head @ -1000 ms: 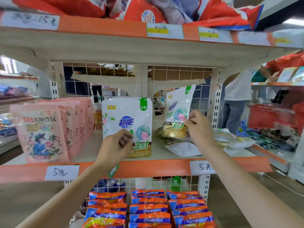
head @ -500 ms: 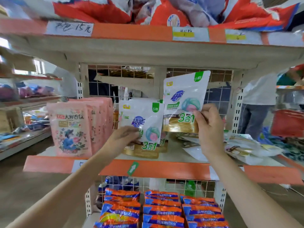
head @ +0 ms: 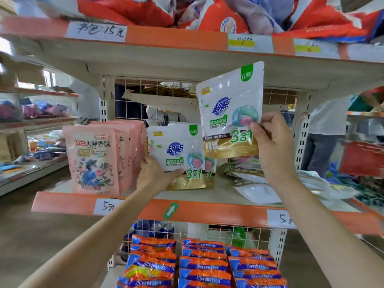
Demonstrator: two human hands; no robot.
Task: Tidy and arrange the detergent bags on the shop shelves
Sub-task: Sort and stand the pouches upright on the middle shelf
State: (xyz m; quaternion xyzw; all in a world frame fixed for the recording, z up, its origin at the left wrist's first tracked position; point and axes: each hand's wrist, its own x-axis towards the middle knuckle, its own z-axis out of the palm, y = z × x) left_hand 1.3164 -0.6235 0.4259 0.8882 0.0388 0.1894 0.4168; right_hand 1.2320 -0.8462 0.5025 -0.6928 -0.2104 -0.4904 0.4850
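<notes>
My left hand (head: 154,174) grips the lower left corner of a white and gold detergent pouch (head: 178,154) standing upright on the middle shelf (head: 207,213), with another like it just behind. In the air to its right, my right hand (head: 272,146) holds a second white and gold pouch (head: 229,109) by its right edge, upright and slightly tilted, above the shelf board. More white pouches (head: 255,186) lie flat in a loose heap on the shelf's right half.
A row of pink pouches (head: 93,159) stands at the shelf's left, touching the left-hand pouch. Orange and blue bags (head: 203,265) fill the shelf below. Red and white bags (head: 218,15) pile on the top shelf. A person (head: 324,138) stands behind at right.
My right hand has lifted its pouch from the heap up into the air and leftward. My left hand has shifted its pouch left against the pink row. The view has moved closer.
</notes>
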